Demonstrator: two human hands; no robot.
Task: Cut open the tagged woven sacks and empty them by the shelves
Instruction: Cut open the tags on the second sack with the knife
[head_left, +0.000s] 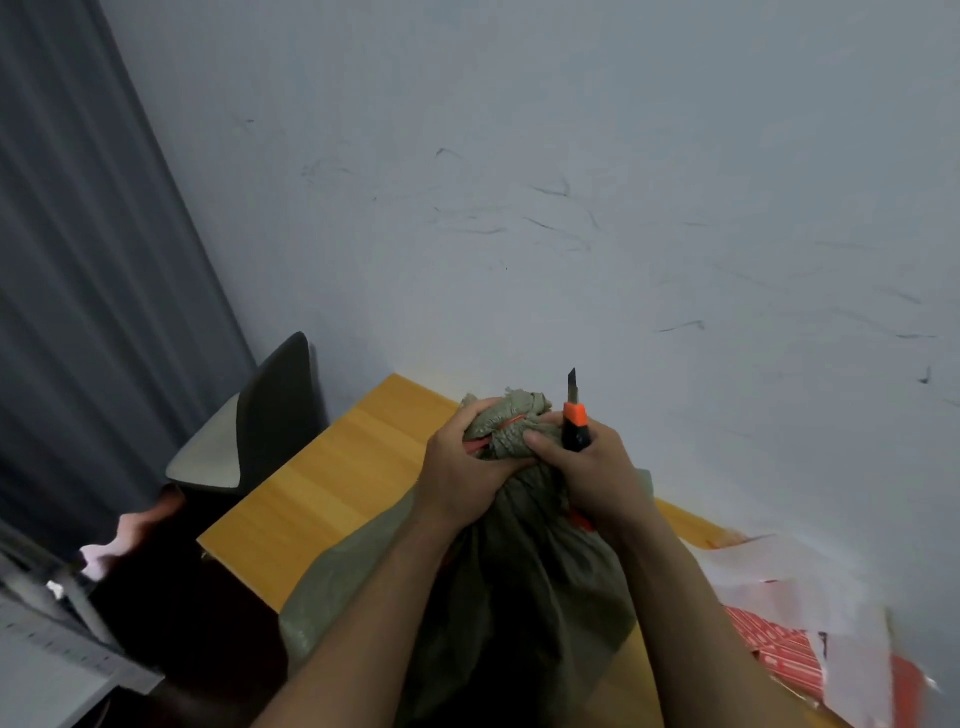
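Note:
A grey-green woven sack (524, 582) stands on a yellow wooden table (332, 467), its neck bunched and bound with a red tie (511, 420). My left hand (462, 467) grips the bunched neck from the left. My right hand (587, 467) presses on the neck from the right while holding an orange and black utility knife (575, 423). The knife's blade points up, away from the sack. A bit of red tag shows under my left fingers.
A scuffed white wall rises right behind the table. A dark chair (260, 421) stands off the table's left corner, with a grey curtain (88, 270) behind it. Red and white packaging (810, 639) lies at the right edge. A pale shelf edge (47, 660) sits at lower left.

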